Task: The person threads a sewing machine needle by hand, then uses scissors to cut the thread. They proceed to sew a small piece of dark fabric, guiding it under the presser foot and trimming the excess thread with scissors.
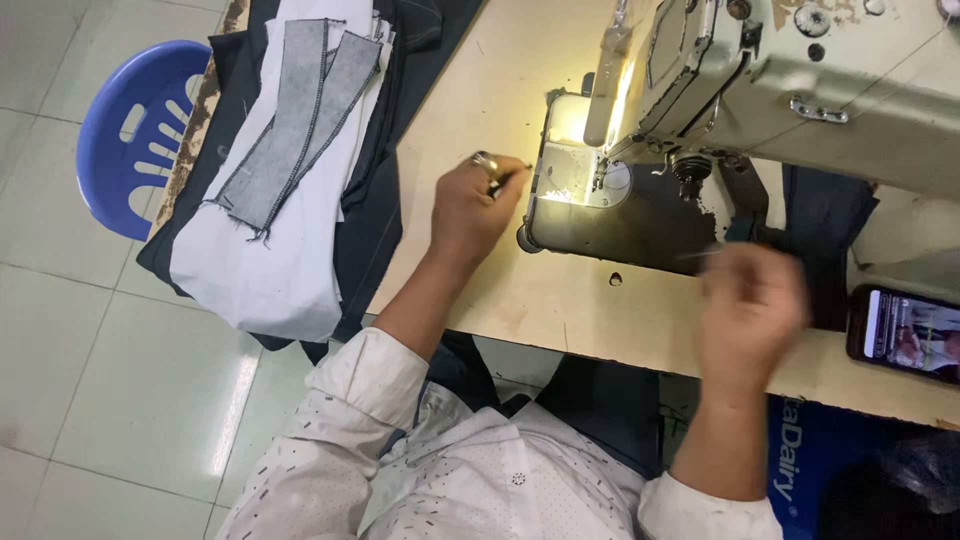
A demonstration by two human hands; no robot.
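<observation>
A pale tiled floor (90, 330) surrounded the beige worktop (500, 90), which carried an off-white industrial sewing machine (800, 80). The left hand (470, 210) pinched a small item beside its lit needle plate (570, 170). The blurred right hand (750, 310) appeared clenched over dark fabric (650, 220).

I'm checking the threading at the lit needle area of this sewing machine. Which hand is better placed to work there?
Probably the left hand: its fingertips sit right at the lit needle plate of the sewing machine. The right hand is blurred and nearer the table edge.
</observation>
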